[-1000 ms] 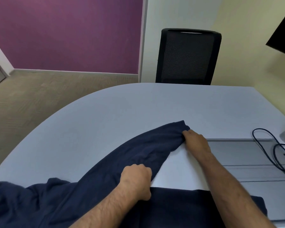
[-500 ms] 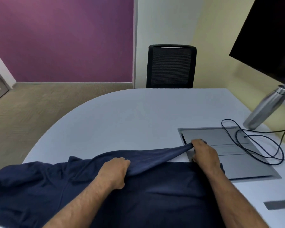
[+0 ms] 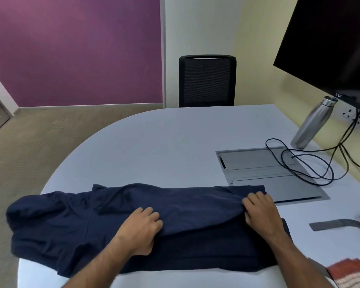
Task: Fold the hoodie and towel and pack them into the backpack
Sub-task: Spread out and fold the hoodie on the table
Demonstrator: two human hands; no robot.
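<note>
A navy hoodie lies across the near part of the pale table, its hood bunched at the left. One sleeve is folded across the body from left to right. My left hand grips the sleeve's near edge at the middle of the hoodie, fingers curled. My right hand pinches the sleeve's cuff end at the hoodie's right side. A red and white striped towel shows at the bottom right corner. A grey strap, perhaps of the backpack, lies at the right edge; the bag itself is out of view.
A grey floor-box lid is set in the table, right of the hoodie, with a black cable looped over it. A steel bottle stands near the wall under a dark monitor. A black chair is at the far edge.
Both hands carried the sleeve from stretched out on the far table, over the hoodie's body, and laid it flat along it. The camera view swung right.
</note>
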